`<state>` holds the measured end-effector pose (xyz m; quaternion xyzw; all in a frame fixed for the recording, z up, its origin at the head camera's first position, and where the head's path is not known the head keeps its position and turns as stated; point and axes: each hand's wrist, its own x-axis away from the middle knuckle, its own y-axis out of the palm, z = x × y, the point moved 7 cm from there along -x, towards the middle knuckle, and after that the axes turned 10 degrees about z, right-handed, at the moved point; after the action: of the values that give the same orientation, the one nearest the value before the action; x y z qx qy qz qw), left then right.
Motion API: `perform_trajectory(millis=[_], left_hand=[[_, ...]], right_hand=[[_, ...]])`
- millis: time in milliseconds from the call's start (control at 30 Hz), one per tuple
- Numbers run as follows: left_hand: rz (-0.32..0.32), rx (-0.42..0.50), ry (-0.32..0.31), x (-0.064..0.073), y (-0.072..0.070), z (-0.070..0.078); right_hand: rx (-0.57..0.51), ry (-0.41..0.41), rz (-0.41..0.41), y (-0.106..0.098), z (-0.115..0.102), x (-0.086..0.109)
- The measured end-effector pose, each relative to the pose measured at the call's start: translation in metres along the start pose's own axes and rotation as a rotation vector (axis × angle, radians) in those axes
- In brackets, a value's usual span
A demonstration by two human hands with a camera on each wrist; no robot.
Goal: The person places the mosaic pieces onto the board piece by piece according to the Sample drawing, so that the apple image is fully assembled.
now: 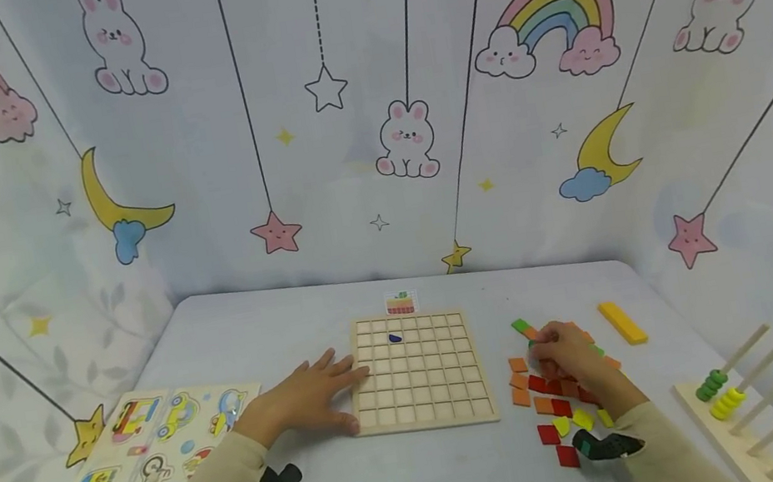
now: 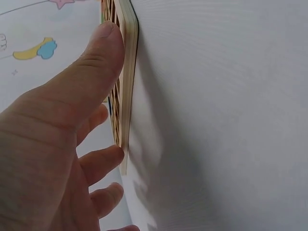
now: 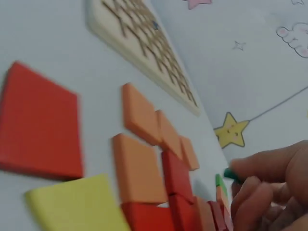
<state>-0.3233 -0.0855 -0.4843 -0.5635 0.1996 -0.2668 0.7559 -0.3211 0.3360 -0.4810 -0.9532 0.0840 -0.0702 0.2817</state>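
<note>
A square wooden grid board (image 1: pixel 423 375) lies mid-table, with a small dark blue piece (image 1: pixel 395 338) in one of its upper cells. My left hand (image 1: pixel 313 398) has its fingers spread at the board's left edge; in the left wrist view the thumb and a fingertip touch the rim. Over the loose tiles to the right, my right hand (image 1: pixel 570 353) pinches a small dark green piece (image 3: pixel 231 174) between thumb and finger. Around and under it lie orange tiles (image 3: pixel 140 168), red tiles (image 3: pixel 41 122) and yellow pieces (image 3: pixel 79 204). The right palm hides some tiles.
Behind the board stands a small picture card (image 1: pixel 400 303). A yellow-orange block (image 1: pixel 623 322) lies at the far right, with a bead rack (image 1: pixel 713 434) with wooden pegs nearer me. Picture puzzle boards (image 1: pixel 124 451) occupy the left side, partly beneath my left forearm.
</note>
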Motion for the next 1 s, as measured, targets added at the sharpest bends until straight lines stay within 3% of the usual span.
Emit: perform_trajectory(millis=[133, 267, 467, 667, 1000], left_hand=[[-0.001, -0.006, -0.014, -0.002, -0.002, 0.000], [0.002, 0.002, -0.024, -0.004, -0.004, 0.001], [0.012, 0.024, 0.005, -0.006, -0.001, 0.001], [0.026, 0.028, 0.000, -0.009, 0.002, 0.001], [-0.012, -0.077, -0.029, -0.011, 0.005, 0.006]], right_hand=[[-0.208, 0.030, 0.006, 0.001, -0.008, -0.016], [-0.452, 0.065, -0.011, 0.017, -0.019, -0.036], [-0.612, 0.100, -0.075, 0.061, -0.044, -0.062], [-0.596, 0.054, -0.122, 0.105, -0.074, -0.072], [-0.390, 0.035, -0.143, 0.148, -0.097, -0.074]])
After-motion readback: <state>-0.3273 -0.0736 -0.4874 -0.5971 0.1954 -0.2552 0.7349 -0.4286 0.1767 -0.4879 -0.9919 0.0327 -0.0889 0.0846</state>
